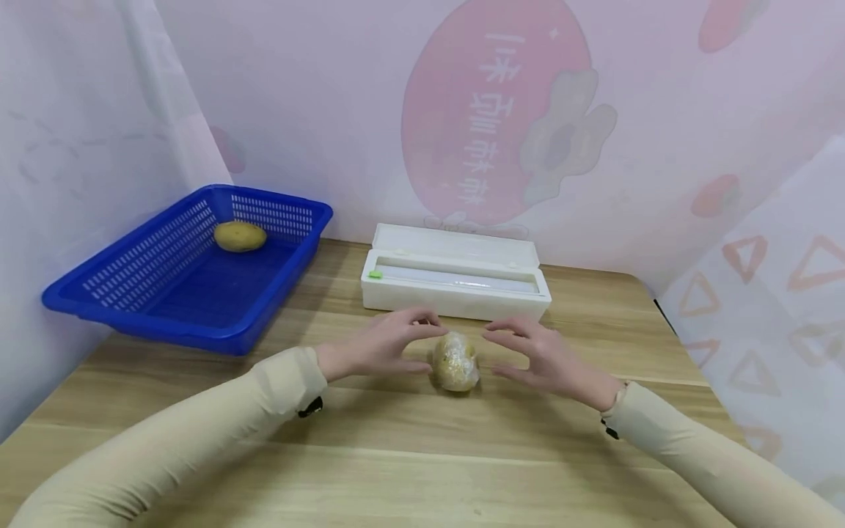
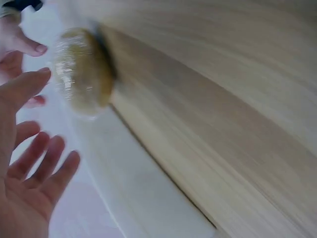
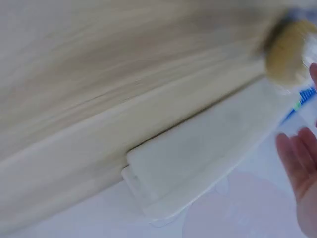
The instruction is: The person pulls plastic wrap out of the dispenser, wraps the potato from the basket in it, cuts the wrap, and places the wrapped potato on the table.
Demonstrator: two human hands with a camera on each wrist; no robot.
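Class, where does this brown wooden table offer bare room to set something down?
Bare table lies between the beige fabric sleeves, nearer than the oval, film-wrapped yellow potato, and right of the long, open white box. It's crowded around the potato: left hand, right hand and box hem it in on three sides.

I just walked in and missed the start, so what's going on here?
A person has the left hand and right hand on either side of a wrapped potato on the table. The right is just apart from it; whether the left touches is unclear. Behind stands an open white box. A blue basket holds another potato, seemingly unwrapped.
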